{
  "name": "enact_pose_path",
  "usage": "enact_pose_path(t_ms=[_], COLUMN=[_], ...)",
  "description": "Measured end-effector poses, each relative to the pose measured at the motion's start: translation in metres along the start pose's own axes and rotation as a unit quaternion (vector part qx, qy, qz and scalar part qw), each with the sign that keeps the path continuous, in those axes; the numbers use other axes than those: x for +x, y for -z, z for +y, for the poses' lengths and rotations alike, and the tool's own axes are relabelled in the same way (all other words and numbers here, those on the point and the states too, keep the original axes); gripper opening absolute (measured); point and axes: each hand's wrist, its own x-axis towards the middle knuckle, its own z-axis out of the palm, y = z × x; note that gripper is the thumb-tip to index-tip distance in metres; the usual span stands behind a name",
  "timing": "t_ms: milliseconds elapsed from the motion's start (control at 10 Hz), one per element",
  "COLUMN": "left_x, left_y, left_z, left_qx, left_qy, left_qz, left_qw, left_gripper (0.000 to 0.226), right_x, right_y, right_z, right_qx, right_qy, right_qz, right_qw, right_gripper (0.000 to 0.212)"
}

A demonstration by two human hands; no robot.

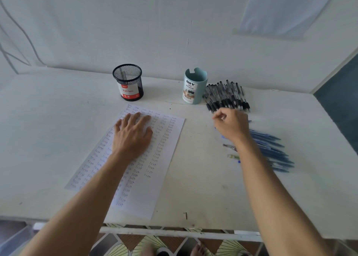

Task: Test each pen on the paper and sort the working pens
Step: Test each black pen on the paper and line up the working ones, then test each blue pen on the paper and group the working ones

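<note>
Beside the cup (pixel 195 87), black pens (pixel 226 97) lie heaped, seemingly clear-barrelled.

White table (pixel 48 120), white wall (pixel 155 23), dark cables (pixel 25 35), patterned floor tiles (pixel 126 244)

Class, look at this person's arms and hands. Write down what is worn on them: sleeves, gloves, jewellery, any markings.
The left hand and the right hand are bare: no gloves, rings, watch or bracelet show. No sleeve comes into view on either side; both arms are uncovered from wrist to the picture's lower edge. No markings, straps or cables are visible on them.
</note>
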Motion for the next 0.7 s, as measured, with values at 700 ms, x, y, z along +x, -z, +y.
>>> enact_pose_path(t_ms=[700], left_x=[-0.002], left_y=[0.005], left_z=[0.004], left_qx=[-0.009], left_qy=[0.004], left_qz=[-0.001], left_qw=[1.0], left_gripper=[0.046], right_x=[-0.029], right_y=[-0.015], right_z=[-0.101], right_qx=[0.174], right_qy=[0.214], right_qz=[0.074], right_qw=[0.958], right_gripper=[0.017])
